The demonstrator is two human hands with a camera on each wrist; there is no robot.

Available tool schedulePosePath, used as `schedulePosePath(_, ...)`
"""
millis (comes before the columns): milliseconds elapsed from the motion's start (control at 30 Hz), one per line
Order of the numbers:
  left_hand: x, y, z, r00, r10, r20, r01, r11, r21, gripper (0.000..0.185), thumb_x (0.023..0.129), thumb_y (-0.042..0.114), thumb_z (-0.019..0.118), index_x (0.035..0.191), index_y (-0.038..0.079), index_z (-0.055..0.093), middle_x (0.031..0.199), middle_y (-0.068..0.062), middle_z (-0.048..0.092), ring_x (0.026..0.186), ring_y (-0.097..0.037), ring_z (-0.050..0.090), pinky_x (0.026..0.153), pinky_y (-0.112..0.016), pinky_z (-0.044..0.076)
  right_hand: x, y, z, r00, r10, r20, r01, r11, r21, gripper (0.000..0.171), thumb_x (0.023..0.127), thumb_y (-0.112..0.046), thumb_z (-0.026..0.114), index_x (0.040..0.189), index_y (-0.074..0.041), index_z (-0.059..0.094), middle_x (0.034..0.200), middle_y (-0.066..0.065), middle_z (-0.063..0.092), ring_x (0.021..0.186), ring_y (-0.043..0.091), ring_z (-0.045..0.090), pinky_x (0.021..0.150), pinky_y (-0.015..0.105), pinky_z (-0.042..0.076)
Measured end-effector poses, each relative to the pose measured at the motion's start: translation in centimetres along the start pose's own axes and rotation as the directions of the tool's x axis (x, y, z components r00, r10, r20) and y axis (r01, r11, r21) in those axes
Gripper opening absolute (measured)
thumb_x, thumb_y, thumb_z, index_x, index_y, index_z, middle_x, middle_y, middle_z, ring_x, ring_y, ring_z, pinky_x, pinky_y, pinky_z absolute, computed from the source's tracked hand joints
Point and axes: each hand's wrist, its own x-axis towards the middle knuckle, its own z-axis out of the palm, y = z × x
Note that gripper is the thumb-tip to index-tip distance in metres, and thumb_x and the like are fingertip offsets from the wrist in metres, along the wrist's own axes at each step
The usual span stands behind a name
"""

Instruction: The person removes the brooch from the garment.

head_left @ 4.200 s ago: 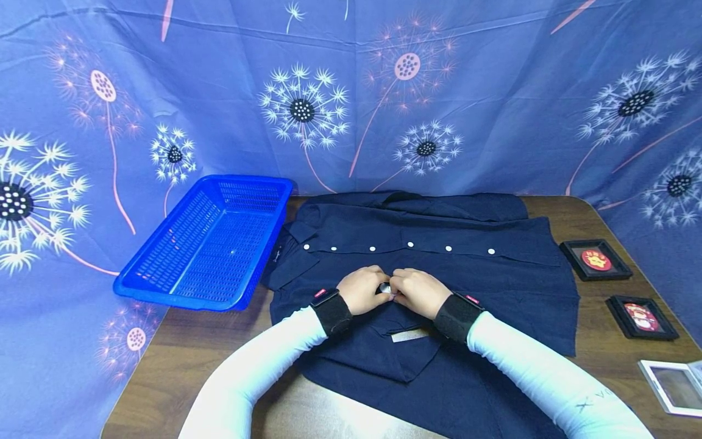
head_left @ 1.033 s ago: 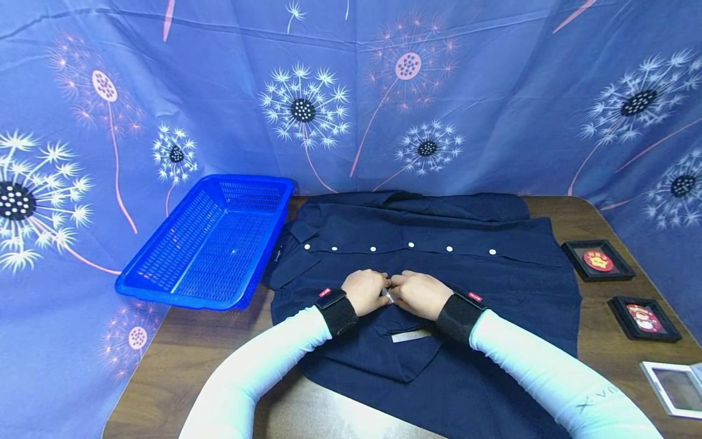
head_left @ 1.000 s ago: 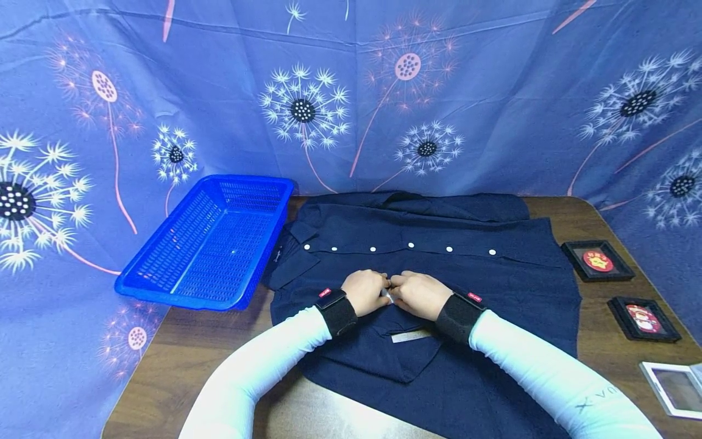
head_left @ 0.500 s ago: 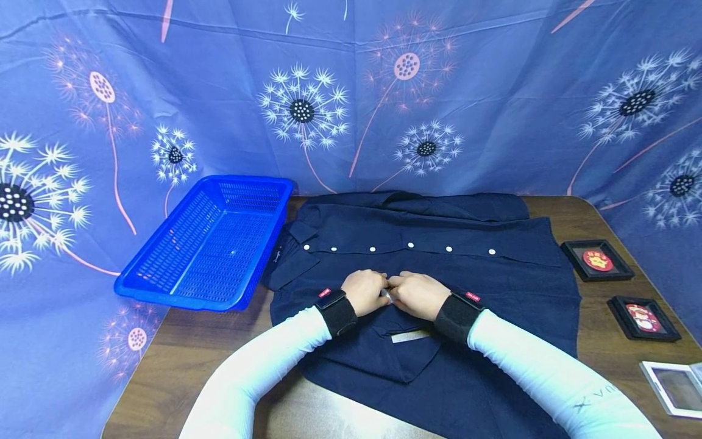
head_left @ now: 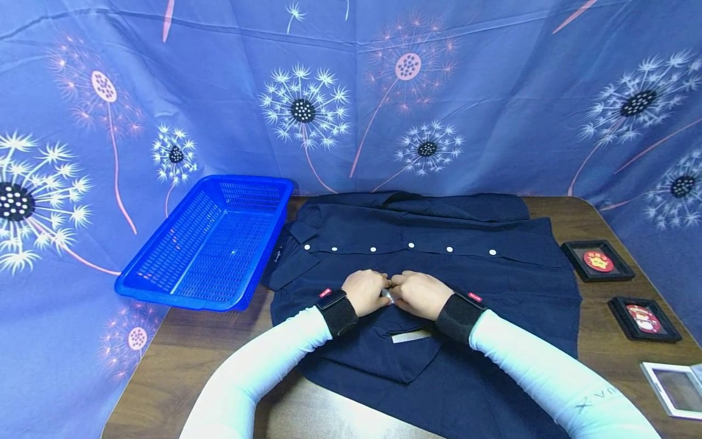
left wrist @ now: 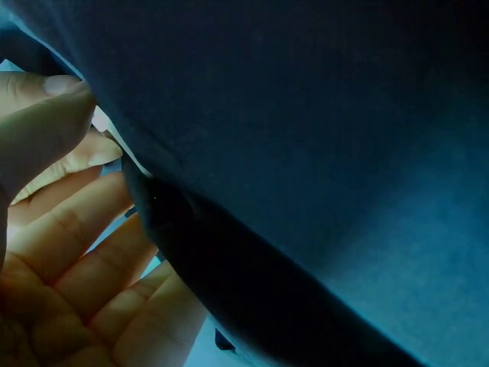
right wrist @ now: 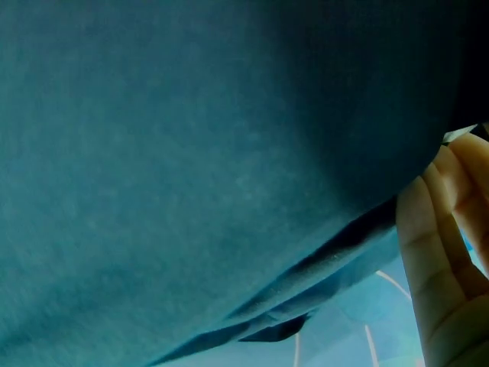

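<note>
A dark navy shirt (head_left: pixel 466 286) lies spread on the table, its row of white buttons (head_left: pixel 411 245) running crosswise beyond the hands. My left hand (head_left: pixel 364 292) and right hand (head_left: pixel 421 295) meet near the shirt's middle, fingertips nearly together, pinching its cloth. Between the thumbs shows a small shiny whitish patch (head_left: pixel 387 296); I cannot tell what it is. In the left wrist view, the thumb and fingers (left wrist: pixel 46 138) grip the cloth's edge. From the right wrist, straight fingers (right wrist: pixel 428 252) appear behind the raised cloth, which hides their tips.
A blue plastic basket (head_left: pixel 214 244) stands at the left, beside the collar. Along the right side of the wooden table (head_left: pixel 192 360) lie two black frames (head_left: pixel 598 260) with red pictures and a white frame (head_left: pixel 677 387). A patterned blue cloth (head_left: pixel 351 122) hangs behind.
Compared with about four seconds ago, the left hand is slightly further right and the whitish patch between the thumbs looks smaller. Over the last second, the hands stay almost still.
</note>
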Motion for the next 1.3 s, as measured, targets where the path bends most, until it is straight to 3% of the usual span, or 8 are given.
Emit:
schedulePosePath(300, 0.04, 0.04, -0.04, 1.000, -0.005, 0.002, 0.005, 1.000, 0.012, 0.026, 0.081, 0.037, 0.077, 0.101, 0.020, 0.077, 0.114, 0.002, 0.074, 0.096, -0.016, 0.072, 0.078, -0.032, 0.057, -0.22, -0.02, 0.05, 0.999, 0.047, -0.007, -0.047, 0.998, 0.032, 0.019, 0.071, -0.014, 0.084, 0.088, -0.012, 0.076, 0.079, -0.003, 0.062, 0.072, 0.014, 0.058, 0.065, 0.029, 0.050)
schedulePosePath(667, 0.00, 0.01, 0.01, 1.000, -0.015, -0.005, 0.015, 1.000, 0.012, 0.028, 0.081, 0.037, 0.076, 0.104, 0.020, 0.076, 0.113, 0.003, 0.074, 0.096, -0.016, 0.072, 0.078, -0.033, 0.057, -0.30, -0.07, 0.13, 0.998, 0.060, -0.035, -0.058, 0.997, 0.050, 0.017, 0.071, -0.013, 0.083, 0.085, -0.013, 0.073, 0.076, -0.003, 0.059, 0.068, 0.014, 0.055, 0.062, 0.029, 0.047)
schedulePosePath(967, 0.12, -0.05, 0.24, 1.000, -0.025, 0.002, 0.025, 1.000, -0.013, 0.028, 0.080, 0.037, 0.077, 0.102, 0.020, 0.077, 0.115, 0.003, 0.073, 0.096, -0.015, 0.072, 0.077, -0.032, 0.057, -0.50, -0.05, -0.23, 0.998, 0.066, -0.020, -0.065, 0.997, 0.051, 0.020, 0.073, -0.013, 0.082, 0.091, -0.010, 0.074, 0.079, -0.002, 0.061, 0.070, 0.014, 0.055, 0.065, 0.029, 0.048)
schedulePosePath(1300, 0.13, -0.01, 0.32, 0.999, -0.028, 0.018, 0.028, 1.000, 0.011, 0.030, 0.082, 0.039, 0.076, 0.105, 0.020, 0.076, 0.107, 0.005, 0.075, 0.090, -0.014, 0.072, 0.072, -0.032, 0.056, -0.57, 0.12, -0.63, 0.996, 0.082, -0.044, -0.080, 0.996, 0.047, 0.011, 0.074, -0.008, 0.080, 0.075, -0.011, 0.069, 0.075, -0.002, 0.060, 0.070, 0.015, 0.056, 0.065, 0.032, 0.048)
